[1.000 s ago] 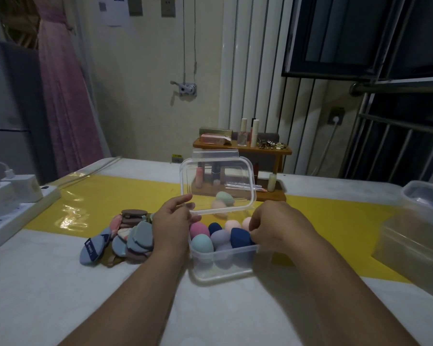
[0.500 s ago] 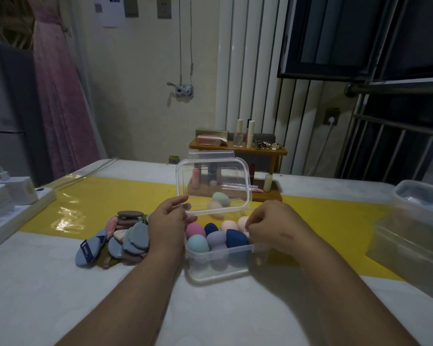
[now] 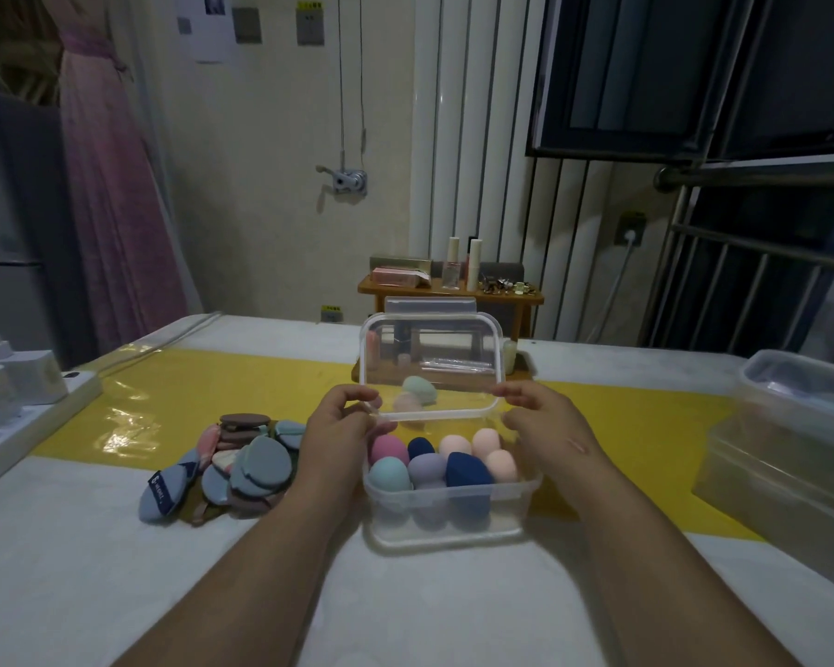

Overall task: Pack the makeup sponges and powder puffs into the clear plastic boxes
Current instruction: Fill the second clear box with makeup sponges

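Stacked clear boxes (image 3: 790, 474) partly off-frame right

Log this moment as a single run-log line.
left hand: grips clear lid | right hand: grips clear lid | clear box: open, holds makeup sponges | powder puffs: piled on table, unpacked

Pastels and navy in your clear box, dusty blues beside it.

At frame centre your colourless, see-through box (image 3: 449, 522) holds sponges (image 3: 427, 466) in rose pink, teal, lavender, navy and peach. Through the equally clear lid (image 3: 453, 329) above it, a mint-green sponge (image 3: 420, 388) and a pale pink sponge (image 3: 408, 402) show. Your puff pile (image 3: 261, 462) at left centre is mostly grey-blue, topped by a brown puff (image 3: 244, 420). One in it looks pink and white, though the light is too dim to be sure. A glossy yellow strip (image 3: 646, 426) crosses the white table (image 3: 68, 570).
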